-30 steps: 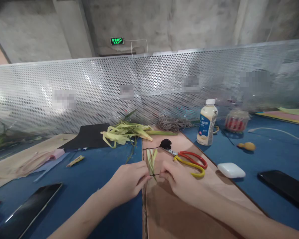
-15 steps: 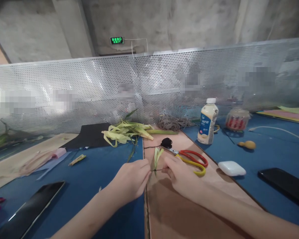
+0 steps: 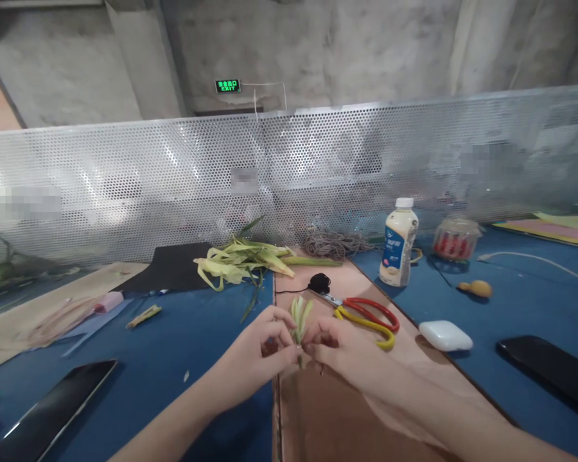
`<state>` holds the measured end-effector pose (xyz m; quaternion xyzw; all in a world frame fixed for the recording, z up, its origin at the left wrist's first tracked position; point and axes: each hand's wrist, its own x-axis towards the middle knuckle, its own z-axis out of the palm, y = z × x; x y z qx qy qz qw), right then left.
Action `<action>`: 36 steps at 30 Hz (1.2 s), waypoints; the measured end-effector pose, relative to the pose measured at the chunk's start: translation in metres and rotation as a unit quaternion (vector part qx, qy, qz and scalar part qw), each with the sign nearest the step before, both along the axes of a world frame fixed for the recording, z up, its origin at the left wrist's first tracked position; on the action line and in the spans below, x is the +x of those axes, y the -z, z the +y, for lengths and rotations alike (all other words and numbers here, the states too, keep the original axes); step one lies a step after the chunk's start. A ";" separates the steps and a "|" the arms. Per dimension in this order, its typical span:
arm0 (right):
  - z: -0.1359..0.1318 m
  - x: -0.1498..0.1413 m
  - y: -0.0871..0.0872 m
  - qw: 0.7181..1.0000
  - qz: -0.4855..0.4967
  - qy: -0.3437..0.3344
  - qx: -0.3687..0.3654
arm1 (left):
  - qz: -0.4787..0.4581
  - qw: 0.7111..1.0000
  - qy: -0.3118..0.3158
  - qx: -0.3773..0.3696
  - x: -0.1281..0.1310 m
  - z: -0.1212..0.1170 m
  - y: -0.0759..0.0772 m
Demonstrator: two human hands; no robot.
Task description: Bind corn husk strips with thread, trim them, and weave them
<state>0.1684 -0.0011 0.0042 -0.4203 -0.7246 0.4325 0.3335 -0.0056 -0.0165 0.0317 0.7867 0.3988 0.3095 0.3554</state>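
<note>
Both my hands meet at a small bundle of pale green corn husk strips (image 3: 300,314), its tips fanned upward and its lower end between my fingertips. My left hand (image 3: 264,343) pinches the bundle from the left, thumb and curled fingers around its lower part. Against its right side, my right hand (image 3: 337,346) is closed, its fingertips pressed together. The thread around the bundle is largely hidden by my fingers. Just beyond lies a ball of black thread (image 3: 320,283), with a strand running left. Scissors (image 3: 366,313) with one red and one yellow handle lie beside my right hand.
More corn husks (image 3: 241,260) lie behind, near grey cord (image 3: 334,244) and a perforated metal screen (image 3: 318,160). To the right are a bottle (image 3: 398,247), a plastic jar (image 3: 455,240), a small gourd (image 3: 476,289), a white case (image 3: 446,335) and a phone (image 3: 549,372). Another phone (image 3: 52,410) lies left.
My hands were apart, drawing a dark thread taut across the husk bundle. Now their fingertips have come together at the bundle's lower end. The view has shifted slightly.
</note>
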 end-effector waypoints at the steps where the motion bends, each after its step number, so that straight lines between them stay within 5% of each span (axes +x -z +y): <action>1: 0.001 0.001 0.001 1.000 0.011 -0.002 -0.014 | -0.024 0.999 0.014 -0.023 0.000 0.000 0.000; 5: 0.002 0.003 0.003 0.998 0.040 -0.007 -0.054 | -0.110 0.982 0.056 -0.142 0.000 0.002 0.005; 8: -0.003 0.002 -0.004 0.996 0.056 -0.012 -0.072 | -0.149 0.965 0.018 -0.217 0.000 0.007 0.012; 17: -0.004 0.008 -0.013 0.992 0.088 -0.058 -0.076 | -0.206 0.946 -0.028 -0.248 0.001 0.016 0.022; 27: -0.002 0.003 0.006 0.996 -0.026 0.011 0.085 | -0.190 0.957 -0.105 -0.190 -0.002 0.021 0.027; 36: -0.005 0.003 0.004 0.949 -0.147 0.016 0.279 | -0.137 0.976 -0.095 -0.141 -0.001 0.019 0.029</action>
